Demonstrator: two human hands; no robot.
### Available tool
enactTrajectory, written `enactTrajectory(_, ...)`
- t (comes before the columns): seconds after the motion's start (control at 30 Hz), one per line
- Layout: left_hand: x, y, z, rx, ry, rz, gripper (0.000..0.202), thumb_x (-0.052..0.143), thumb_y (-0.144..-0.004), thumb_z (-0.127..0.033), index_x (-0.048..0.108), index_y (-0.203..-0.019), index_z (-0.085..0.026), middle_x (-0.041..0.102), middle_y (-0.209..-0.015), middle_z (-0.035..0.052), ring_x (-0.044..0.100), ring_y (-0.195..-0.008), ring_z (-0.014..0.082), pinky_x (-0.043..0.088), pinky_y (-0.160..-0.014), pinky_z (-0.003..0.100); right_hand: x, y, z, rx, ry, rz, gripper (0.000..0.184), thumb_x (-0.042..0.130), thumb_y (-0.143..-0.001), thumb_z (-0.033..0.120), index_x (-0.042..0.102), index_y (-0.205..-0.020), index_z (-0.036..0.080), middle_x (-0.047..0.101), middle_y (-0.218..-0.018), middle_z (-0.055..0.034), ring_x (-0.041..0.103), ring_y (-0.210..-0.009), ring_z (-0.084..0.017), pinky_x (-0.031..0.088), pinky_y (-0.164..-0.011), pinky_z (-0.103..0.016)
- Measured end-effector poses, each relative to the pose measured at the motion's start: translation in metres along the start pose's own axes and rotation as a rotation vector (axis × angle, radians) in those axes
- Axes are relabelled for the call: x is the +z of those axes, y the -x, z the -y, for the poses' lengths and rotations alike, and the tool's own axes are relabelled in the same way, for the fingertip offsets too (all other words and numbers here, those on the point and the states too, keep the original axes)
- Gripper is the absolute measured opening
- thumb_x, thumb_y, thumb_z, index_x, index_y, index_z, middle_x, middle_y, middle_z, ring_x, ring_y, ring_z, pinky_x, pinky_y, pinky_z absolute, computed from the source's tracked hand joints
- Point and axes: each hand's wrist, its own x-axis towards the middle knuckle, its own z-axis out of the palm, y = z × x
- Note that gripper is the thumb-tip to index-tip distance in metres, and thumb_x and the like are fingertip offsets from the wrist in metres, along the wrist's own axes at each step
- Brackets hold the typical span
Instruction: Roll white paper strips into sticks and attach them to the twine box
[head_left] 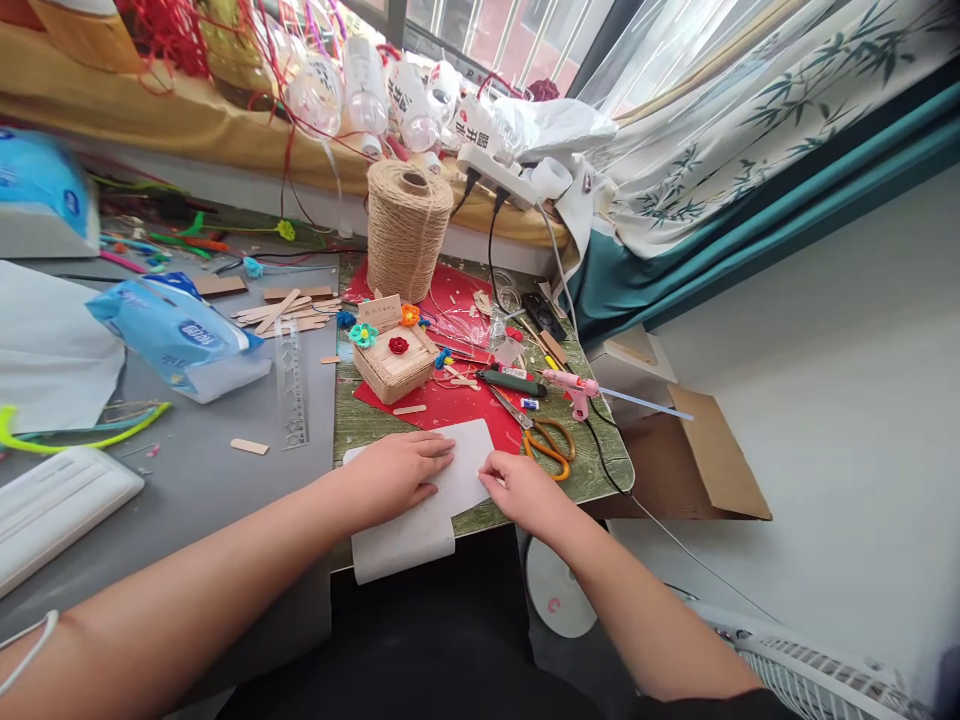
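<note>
Sheets of white paper (471, 446) lie at the table's front edge, the lower part (405, 552) hanging over it. My left hand (397, 475) rests flat on the paper with its fingers stretched out. At the paper's right edge, the fingertips of my right hand (521, 487) are pinched together on it. Orange-handled scissors (551, 445) lie just beyond my right hand. Behind the paper stands a small twine-wrapped box (394, 372) topped with wooden sticks, a red rose and other small flowers. Whether the paper is one folded sheet or two is unclear.
A big twine spool (409, 230) stands behind the box. At right are a pink glue gun (574, 388) with its cord and a green-handled cutter (512, 382). Leftward lie a clear ruler (291, 385), wooden sticks (289, 312) and a tissue pack (180, 335). A cardboard box (720, 455) is beyond the table's right edge.
</note>
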Motion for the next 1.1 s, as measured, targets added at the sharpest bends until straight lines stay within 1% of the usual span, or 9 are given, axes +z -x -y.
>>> enactTrajectory(0.1,-0.004,0.0,0.001,0.013,0.004,0.016,0.051,0.063,-0.093,-0.033,0.059,-0.143,-0.023,0.052,-0.155,0.0068,0.053,-0.139,0.0288,0.041,-0.118,0.041,-0.011,0.013,-0.001,0.043,-0.17,0.06,0.012,0.065,-0.089,0.026,0.066,-0.079,0.02,0.066,-0.071,0.0004,0.056,-0.065,-0.014,0.037,-0.06,-0.026)
enactTrajectory(0.27,-0.015,0.0,-0.004,0.044,0.075,-0.092,0.044,0.063,-0.094,-0.038,0.064,-0.135,-0.023,0.062,-0.144,0.0104,0.059,-0.129,0.0305,0.046,-0.11,0.047,-0.004,0.009,0.015,0.166,-0.937,-0.137,0.025,0.068,-0.091,0.045,0.063,-0.094,0.02,0.054,-0.064,0.0057,0.044,-0.05,-0.009,0.033,-0.049,-0.022)
enactTrajectory(0.37,-0.025,-0.001,-0.016,-0.049,0.275,-0.222,0.045,0.062,-0.095,-0.044,0.063,-0.134,-0.022,0.07,-0.129,0.0109,0.064,-0.118,0.0281,0.05,-0.104,0.045,0.014,0.002,0.034,0.109,-1.228,-0.18,0.028,0.072,-0.089,0.045,0.061,-0.095,0.02,0.053,-0.061,0.0065,0.044,-0.048,-0.008,0.031,-0.047,-0.02)
enactTrajectory(0.43,-0.031,-0.002,-0.024,-0.21,0.537,-0.293,0.037,0.062,-0.094,-0.045,0.069,-0.123,-0.024,0.075,-0.119,0.0073,0.069,-0.104,0.0228,0.056,-0.09,0.036,0.026,-0.003,0.045,0.064,-1.288,-0.2,0.027,0.073,-0.089,0.043,0.061,-0.094,0.02,0.054,-0.061,0.0062,0.045,-0.047,-0.007,0.032,-0.046,-0.02)
enactTrajectory(0.57,-0.033,-0.003,-0.024,-0.422,0.903,-0.315,0.028,0.072,-0.086,-0.047,0.077,-0.098,-0.021,0.079,-0.096,0.0037,0.073,-0.087,0.0194,0.057,-0.078,0.029,0.039,-0.012,0.059,0.023,-1.186,-0.301,0.026,0.074,-0.089,0.043,0.063,-0.094,0.02,0.057,-0.063,0.0047,0.051,-0.05,-0.009,0.04,-0.047,-0.021)
enactTrajectory(0.77,-0.034,-0.002,-0.012,-0.517,0.881,-0.402,0.025,0.074,-0.083,-0.045,0.078,-0.088,-0.021,0.079,-0.088,0.0018,0.072,-0.081,0.018,0.054,-0.073,0.027,0.043,-0.016,0.058,-0.045,-0.944,-0.27,0.027,0.067,-0.094,0.042,0.069,-0.111,0.021,0.064,-0.076,-0.0001,0.062,-0.066,-0.014,0.053,-0.06,-0.026)
enactTrajectory(0.93,-0.037,0.0,-0.012,-0.458,0.651,-0.358,0.018,0.072,-0.087,-0.04,0.077,-0.085,-0.024,0.077,-0.085,-0.0013,0.069,-0.077,0.0158,0.05,-0.067,0.025,0.031,-0.013,0.051,-0.13,-0.786,-0.266,0.022,0.061,-0.098,0.04,0.071,-0.106,0.022,0.068,-0.081,-0.0024,0.065,-0.071,-0.016,0.054,-0.063,-0.029)
enactTrajectory(1.03,-0.032,0.0,-0.006,-0.36,0.375,-0.312,0.015,0.067,-0.091,-0.036,0.076,-0.091,-0.023,0.078,-0.091,0.0005,0.07,-0.084,0.0184,0.052,-0.074,0.028,0.02,-0.018,0.041,-0.256,-0.422,-0.375,0.019,0.056,-0.101,0.032,0.071,-0.107,0.022,0.072,-0.092,-0.0059,0.067,-0.082,-0.019,0.055,-0.077,-0.034)
enactTrajectory(1.1,-0.026,-0.001,-0.001,-0.221,0.174,-0.248,0.018,0.063,-0.094,-0.032,0.075,-0.102,-0.022,0.077,-0.101,0.0041,0.07,-0.096,0.0215,0.053,-0.083,0.032,0.018,-0.025,0.03,-0.372,-0.095,-0.423,0.022,0.051,-0.103,0.026,0.071,-0.111,0.019,0.073,-0.096,-0.0092,0.066,-0.09,-0.022,0.053,-0.086,-0.037)
